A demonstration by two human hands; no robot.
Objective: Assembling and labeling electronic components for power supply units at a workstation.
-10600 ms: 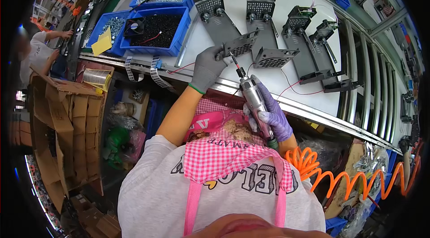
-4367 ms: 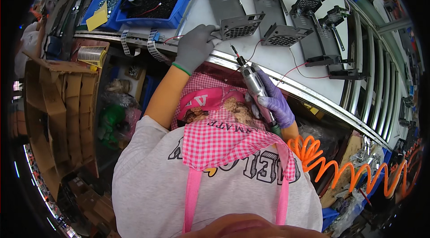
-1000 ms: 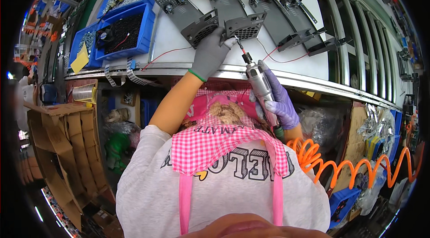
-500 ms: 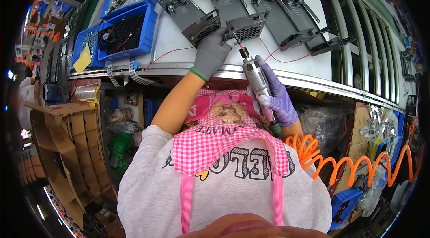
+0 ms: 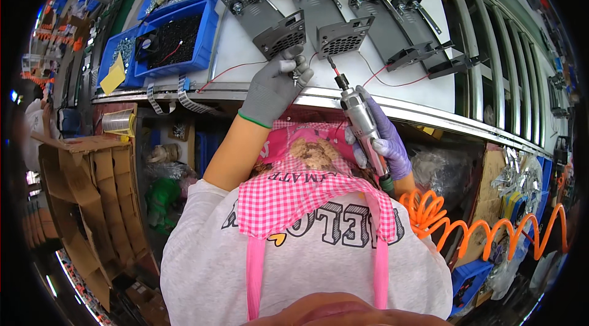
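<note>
Person at a white bench (image 5: 245,56), seen from above, pink checked apron (image 5: 307,194) over a grey sweatshirt. Left hand (image 5: 275,84) in a grey glove, centre of frame, fingers curled shut around something small at the front edge of a grey metal housing (image 5: 261,7); what it pinches is too small to tell. Right hand (image 5: 383,142) in a purple glove, right of centre, wrapped tight around the body of a powered screwdriver (image 5: 359,118), tool tilted with its bit pointing up-left, tip just below the vented end of the second grey housing (image 5: 328,10). Bit and left fingertips sit near each other, not touching. Orange coiled hose (image 5: 478,231) trails from the tool's base across the lower right. Two more grey housings (image 5: 392,13) lie in a row toward the upper right, red wires running off them. Blue bin (image 5: 175,44) with a black fan and small parts in the upper left, yellow card (image 5: 113,74) beside it. Cardboard dividers (image 5: 92,185) at the left edge, under the bench.
</note>
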